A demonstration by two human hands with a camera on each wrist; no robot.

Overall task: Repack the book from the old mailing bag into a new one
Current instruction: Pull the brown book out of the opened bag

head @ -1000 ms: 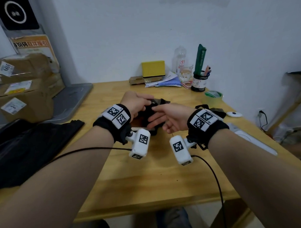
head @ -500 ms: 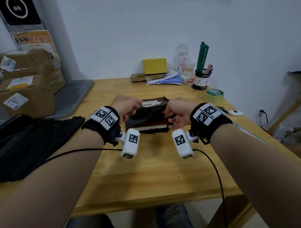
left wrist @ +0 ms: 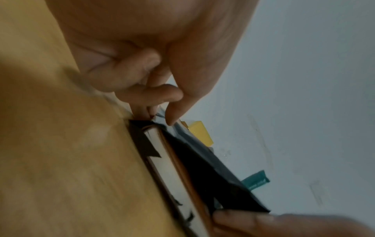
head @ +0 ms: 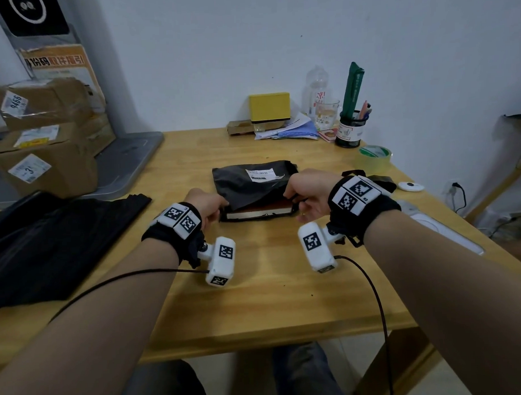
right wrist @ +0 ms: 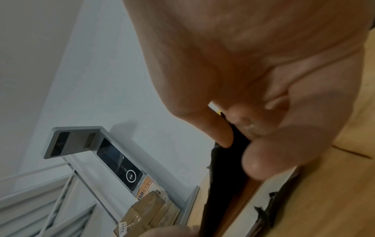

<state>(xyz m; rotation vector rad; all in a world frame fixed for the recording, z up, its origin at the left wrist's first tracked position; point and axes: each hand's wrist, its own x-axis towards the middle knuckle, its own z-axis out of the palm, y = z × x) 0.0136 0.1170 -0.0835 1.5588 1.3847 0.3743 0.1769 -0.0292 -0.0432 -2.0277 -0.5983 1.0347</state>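
Book (head: 258,212) between both hands, fingers (right wrist: 223,136) pinching old bag (head: 247,186) open at each side

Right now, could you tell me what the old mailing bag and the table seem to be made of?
Old mailing bag: probably thin black plastic film, slightly glossy; it crumples and its mouth edge looks torn.
Table: looks like pale wood with a smooth finish, showing grain lines and plank joints.
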